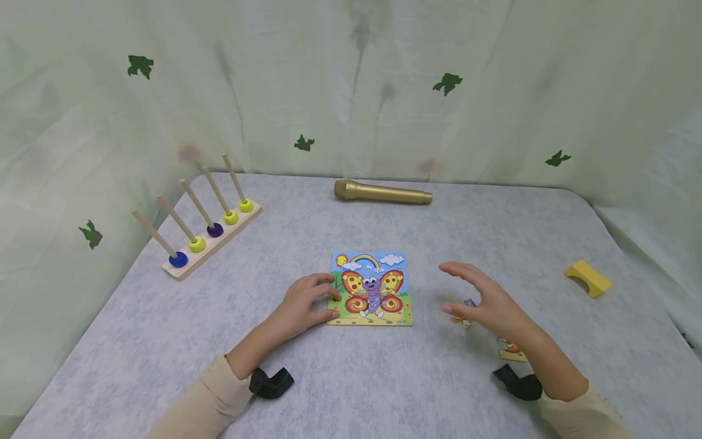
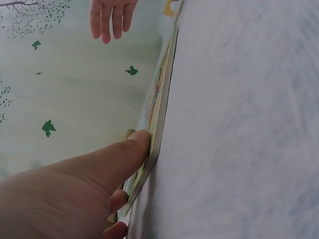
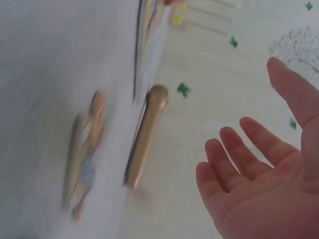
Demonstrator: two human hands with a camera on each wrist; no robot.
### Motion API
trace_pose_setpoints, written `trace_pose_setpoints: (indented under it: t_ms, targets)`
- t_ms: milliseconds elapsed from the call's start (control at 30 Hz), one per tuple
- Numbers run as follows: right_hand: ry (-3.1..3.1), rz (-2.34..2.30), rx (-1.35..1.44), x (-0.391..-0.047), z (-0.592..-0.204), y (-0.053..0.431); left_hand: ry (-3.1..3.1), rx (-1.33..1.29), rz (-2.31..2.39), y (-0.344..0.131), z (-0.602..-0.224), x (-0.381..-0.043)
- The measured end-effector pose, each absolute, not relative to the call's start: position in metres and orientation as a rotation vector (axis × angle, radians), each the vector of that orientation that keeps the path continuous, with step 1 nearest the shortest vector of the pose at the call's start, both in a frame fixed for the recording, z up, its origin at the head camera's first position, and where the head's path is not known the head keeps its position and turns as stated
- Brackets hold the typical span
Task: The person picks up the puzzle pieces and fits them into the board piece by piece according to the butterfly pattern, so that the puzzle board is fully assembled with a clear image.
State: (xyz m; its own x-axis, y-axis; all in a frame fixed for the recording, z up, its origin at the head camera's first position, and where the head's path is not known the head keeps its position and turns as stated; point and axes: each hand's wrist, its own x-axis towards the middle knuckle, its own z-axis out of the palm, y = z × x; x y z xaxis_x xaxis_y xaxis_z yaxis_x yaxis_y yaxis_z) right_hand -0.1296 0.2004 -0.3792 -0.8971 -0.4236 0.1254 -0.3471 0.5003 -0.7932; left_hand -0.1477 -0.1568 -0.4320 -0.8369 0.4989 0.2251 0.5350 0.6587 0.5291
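A butterfly jigsaw puzzle board [image 1: 373, 289] lies flat on the table in front of me. At its left edge my left hand [image 1: 307, 305] holds it, fingers curled and the thumb [image 2: 134, 149] on the near edge. My right hand [image 1: 488, 302] is raised off the table to the right of the board, thumb and fingers spread, with nothing between them. Under that hand lies a small loose puzzle piece [image 1: 470, 303], partly hidden by the thumb. Another puzzle piece [image 1: 511, 351], red and yellow, lies beside the right wrist and is partly covered by the forearm.
A wooden peg stand [image 1: 219, 241] with blue, purple and yellow beads stands at the back left. A gold toy microphone [image 1: 384, 193] lies near the table's far edge. To the right is a yellow arch block [image 1: 588, 277]. A printed curtain [image 1: 263, 79] hangs behind the table.
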Motion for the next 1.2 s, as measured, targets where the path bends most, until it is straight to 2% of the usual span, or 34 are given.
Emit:
trace_pose_setpoints:
  t_ms: [200,433,800,1200]
  targets:
    - [2.649,-1.318,-0.610,-0.124,-0.390,0.235,-2.841,-0.871,-0.896,-0.157,-0.433,-0.148]
    - [2.571,-1.158,-0.554,-0.127,-0.408,0.251,-2.864,-0.861,-0.873,-0.157,-0.433,-0.149]
    - [2.627,-1.072,-0.569,-0.132,-0.423,0.255,-2.875,-0.853,-0.870,-0.156,-0.433,-0.148]
    - [2.725,-0.968,-0.728,-0.132,-0.426,0.249,-2.859,-0.856,-0.883,-0.158,-0.435,-0.148]
